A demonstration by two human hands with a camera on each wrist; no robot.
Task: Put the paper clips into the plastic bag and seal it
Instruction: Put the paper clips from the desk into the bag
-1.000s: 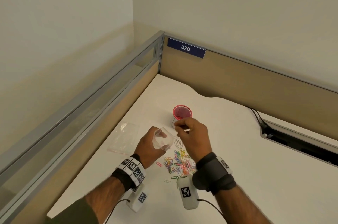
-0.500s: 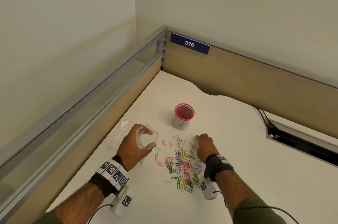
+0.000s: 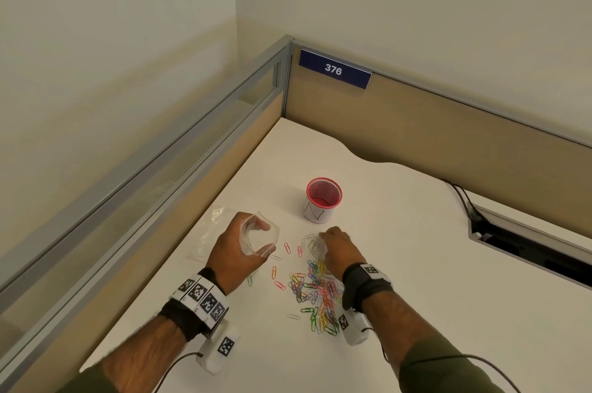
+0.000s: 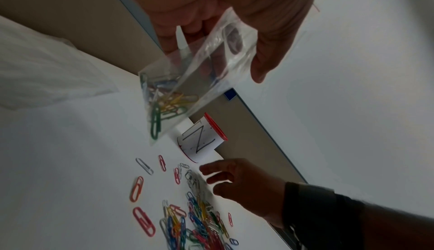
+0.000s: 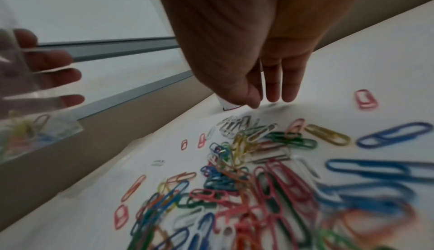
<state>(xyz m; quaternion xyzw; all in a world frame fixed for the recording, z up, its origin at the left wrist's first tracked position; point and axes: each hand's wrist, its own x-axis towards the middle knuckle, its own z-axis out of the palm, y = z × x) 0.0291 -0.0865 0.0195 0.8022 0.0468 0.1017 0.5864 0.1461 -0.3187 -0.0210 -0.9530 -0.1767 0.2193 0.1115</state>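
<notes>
My left hand [image 3: 238, 253] grips a small clear plastic bag [image 3: 262, 237] above the desk, with its mouth held wide. Several coloured clips [image 4: 164, 103] lie in the bottom of the bag [image 4: 199, 72]. A heap of coloured paper clips [image 3: 315, 293] is spread on the white desk [image 3: 416, 296] between my hands. My right hand [image 3: 334, 248] reaches down at the far end of the heap. Its fingers [image 5: 272, 90] point almost straight down over a few silver clips [image 5: 237, 126]. I see no clip held in the right hand [image 4: 237, 179].
A red-rimmed cup [image 3: 323, 200] with a white label stands just beyond the clips. A second clear bag [image 3: 211, 229] lies flat on the desk under my left hand. Partition walls [image 3: 448, 136] close the left and far sides. A cable slot [image 3: 528, 251] opens at the right.
My right hand left the bag's mouth and came down onto the far end of the heap. My left hand carried the bag to the left.
</notes>
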